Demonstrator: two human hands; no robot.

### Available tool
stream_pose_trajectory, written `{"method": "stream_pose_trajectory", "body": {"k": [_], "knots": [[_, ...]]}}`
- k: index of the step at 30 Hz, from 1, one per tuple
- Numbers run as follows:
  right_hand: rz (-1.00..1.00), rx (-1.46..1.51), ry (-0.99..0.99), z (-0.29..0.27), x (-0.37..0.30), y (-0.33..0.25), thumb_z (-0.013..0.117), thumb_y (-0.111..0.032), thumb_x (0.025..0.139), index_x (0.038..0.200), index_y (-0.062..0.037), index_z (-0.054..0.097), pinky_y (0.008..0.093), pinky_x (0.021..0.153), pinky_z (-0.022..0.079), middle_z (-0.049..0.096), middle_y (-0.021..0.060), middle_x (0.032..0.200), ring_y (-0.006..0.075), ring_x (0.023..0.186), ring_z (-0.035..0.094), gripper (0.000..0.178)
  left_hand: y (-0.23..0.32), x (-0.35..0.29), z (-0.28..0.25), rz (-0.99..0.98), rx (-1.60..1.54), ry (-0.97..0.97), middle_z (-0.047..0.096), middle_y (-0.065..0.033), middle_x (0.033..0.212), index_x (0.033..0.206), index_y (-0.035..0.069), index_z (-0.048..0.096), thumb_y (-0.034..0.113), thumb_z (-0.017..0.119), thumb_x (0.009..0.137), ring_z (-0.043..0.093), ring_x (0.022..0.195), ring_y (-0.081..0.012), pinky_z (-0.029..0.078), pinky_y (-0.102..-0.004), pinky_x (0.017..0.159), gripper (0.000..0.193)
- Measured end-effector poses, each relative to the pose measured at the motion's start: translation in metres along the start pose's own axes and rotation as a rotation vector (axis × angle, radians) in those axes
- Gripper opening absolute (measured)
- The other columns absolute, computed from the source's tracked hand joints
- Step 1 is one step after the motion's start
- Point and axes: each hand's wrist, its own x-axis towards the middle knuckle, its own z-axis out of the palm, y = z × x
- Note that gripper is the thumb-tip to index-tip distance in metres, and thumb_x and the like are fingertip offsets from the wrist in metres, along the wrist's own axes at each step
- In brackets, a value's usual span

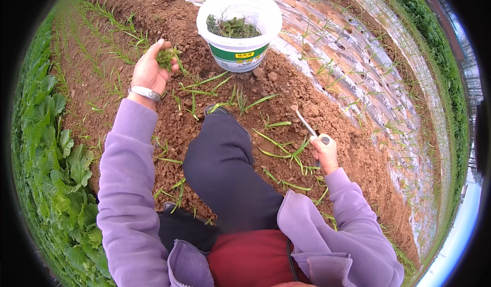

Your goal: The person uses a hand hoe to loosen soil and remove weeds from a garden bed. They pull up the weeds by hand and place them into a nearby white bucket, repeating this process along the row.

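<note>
Pinching a weed clump (pixel 166 59), the left hand (pixel 152 69) hangs left of the far bucket (pixel 220 53); loose fingers could shed strands. The right hand (pixel 327 154), wrapped round a tool (pixel 307 124), might nick plants (pixel 295 155) if it slips.

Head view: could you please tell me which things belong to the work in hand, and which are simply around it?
Likely part of the work:
green clump in the left hand
metal-shafted tool in the right hand
bucket with loose greens inside

Likely just around:
broad-leaved plants at the left
pale sheeting at the right
</note>
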Motion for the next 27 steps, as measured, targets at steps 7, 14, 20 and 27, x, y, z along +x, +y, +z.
{"method": "stream_pose_trajectory", "body": {"k": [7, 14, 20, 27], "knots": [[-0.255, -0.146, 0.194, -0.034, -0.012, 0.039, 0.067, -0.014, 0.085, 0.063, -0.0102, 0.048, 0.0247, 0.042, 0.029, 0.043, -0.0058, 0.056, 0.0057, 0.044, 0.036, 0.030, 0.012, -0.006, 0.054, 0.081, 0.420, -0.060, 0.028, -0.0162, 0.150, 0.148, 0.007, 0.024, 0.036, 0.063, 0.090, 0.052, 0.120, -0.0358, 0.048, -0.0423, 0.092, 0.076], [0.142, 0.154, 0.089, -0.031, -0.005, 0.026, 0.062, -0.011, 0.086, 0.071, -0.0080, 0.050, 0.0266, 0.039, 0.031, 0.048, 0.0016, 0.059, 0.0096, 0.041, 0.037, 0.020, -0.066, -0.141, -0.135, -0.155, 0.386, 0.117, 0.068, -0.0098, 0.101, 0.122, 0.004, 0.057, 0.021, 0.055, 0.095, 0.068, 0.085, -0.0190, 0.056, -0.0313, 0.073, 0.031], [-0.194, -0.071, -0.277, -0.006, -0.061, -0.074, 0.069, -0.014, 0.082, 0.064, -0.0095, 0.052, 0.0228, 0.039, 0.028, 0.046, -0.0050, 0.054, 0.0042, 0.043, 0.039, 0.025, -0.093, -0.241, -0.225, -0.030, 0.000, 0.395, 0.054, 0.0006, 0.066, 0.096, 0.011, 0.056, 0.029, 0.052, 0.098, 0.063, 0.068, -0.0184, 0.055, -0.0354, 0.066, 0.019], [-0.629, -0.303, -0.727, 0.099, -0.138, -0.204, 0.070, -0.015, 0.083, 0.060, -0.0088, 0.049, 0.0212, 0.041, 0.029, 0.048, -0.0051, 0.052, 0.0024, 0.045, 0.041, 0.031, -0.068, -0.258, -0.202, 0.097, 0.070, 0.251, 0.048, -0.0212, 0.134, 0.139, 0.001, 0.039, 0.069, 0.038, 0.090, 0.064, 0.095, -0.0274, 0.051, -0.0390, 0.084, 0.083]]}}
